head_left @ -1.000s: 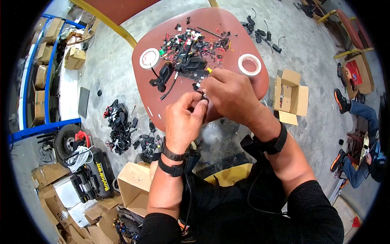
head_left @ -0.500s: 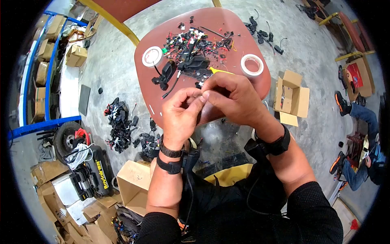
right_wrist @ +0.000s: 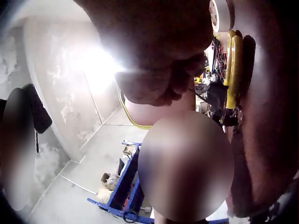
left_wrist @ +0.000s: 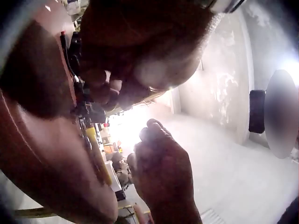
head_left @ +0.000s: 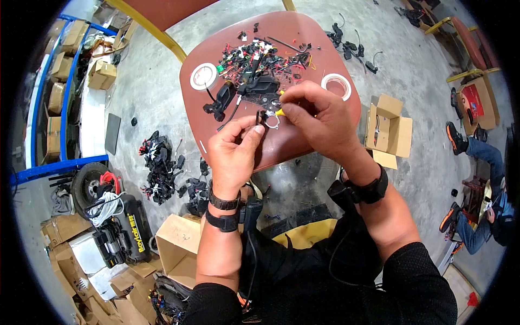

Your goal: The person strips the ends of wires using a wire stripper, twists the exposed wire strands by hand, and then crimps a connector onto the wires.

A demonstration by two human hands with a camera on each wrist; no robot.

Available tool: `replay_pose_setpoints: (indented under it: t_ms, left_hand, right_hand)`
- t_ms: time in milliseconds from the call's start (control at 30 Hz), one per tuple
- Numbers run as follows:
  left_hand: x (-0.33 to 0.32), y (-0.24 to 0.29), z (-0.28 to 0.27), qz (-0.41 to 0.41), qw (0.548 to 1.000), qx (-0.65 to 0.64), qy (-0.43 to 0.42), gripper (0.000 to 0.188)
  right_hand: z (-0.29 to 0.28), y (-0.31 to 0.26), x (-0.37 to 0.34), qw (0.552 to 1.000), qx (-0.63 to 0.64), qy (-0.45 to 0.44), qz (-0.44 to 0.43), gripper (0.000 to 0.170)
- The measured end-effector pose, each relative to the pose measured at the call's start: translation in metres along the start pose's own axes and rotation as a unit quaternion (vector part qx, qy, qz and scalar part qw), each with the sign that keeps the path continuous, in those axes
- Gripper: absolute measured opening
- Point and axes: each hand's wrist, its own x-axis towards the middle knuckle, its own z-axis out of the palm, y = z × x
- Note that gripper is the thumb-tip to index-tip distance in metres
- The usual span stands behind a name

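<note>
Pinching a dark piece (head_left: 258,117), the left hand (head_left: 233,153) points forward.

The red-brown tabletop (head_left: 325,59) before you is smooth, with a slight sheen. The black housings (head_left: 261,85) look like matt plastic; the yellow handles (right_wrist: 232,74) also look plastic (glossier, though). Your sleeve (head_left: 425,276) is textured cloth, the open box (head_left: 402,134) matt cardboard, the floor (head_left: 422,70) mottled concrete.

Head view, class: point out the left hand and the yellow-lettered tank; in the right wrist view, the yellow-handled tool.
Left hand (head_left: 231,156), head view: its back.
Yellow-lettered tank (head_left: 136,233), head view: lettered side.
Yellow-handled tool (right_wrist: 236,65), right wrist view: handle.
</note>
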Motion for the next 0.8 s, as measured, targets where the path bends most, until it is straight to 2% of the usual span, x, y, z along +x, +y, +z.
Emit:
replay_pose_setpoints:
  t_ms: [67,267,400,467,500,700,800]
  left_hand:
    - [0.0,0.001,-0.001,-0.015,1.0,-0.014,-0.004,0.016]
    - [-0.002,-0.002,0.001,-0.02,1.0,-0.003,-0.01,0.017]
    - [-0.003,0.0,0.003,-0.036,0.999,-0.016,-0.031,0.016]
    - [-0.003,0.0,0.005,0.0,1.0,0.004,-0.029,0.016]
    - [-0.003,0.0,0.005,0.017,0.999,0.013,-0.027,0.016]
    - [-0.004,0.001,0.006,-0.018,0.999,-0.011,-0.042,0.015]
    - [-0.004,-0.001,0.006,0.003,0.999,-0.001,-0.05,0.013]
  right_hand:
    - [0.001,0.0,-0.001,0.996,-0.071,-0.012,-0.055,0.018]
    - [0.006,-0.003,-0.001,0.989,-0.104,-0.013,-0.104,0.03]
    - [0.006,0.0,0.001,0.982,-0.129,-0.018,-0.136,0.024]
    - [0.006,0.005,0.002,0.978,-0.133,-0.019,-0.158,0.021]
    - [0.006,0.005,0.002,0.978,-0.137,-0.016,-0.158,0.019]
    - [0.004,0.002,0.002,0.977,-0.161,-0.018,-0.141,0.008]
    - [0.003,-0.001,0.002,0.982,-0.147,-0.033,-0.115,0.006]
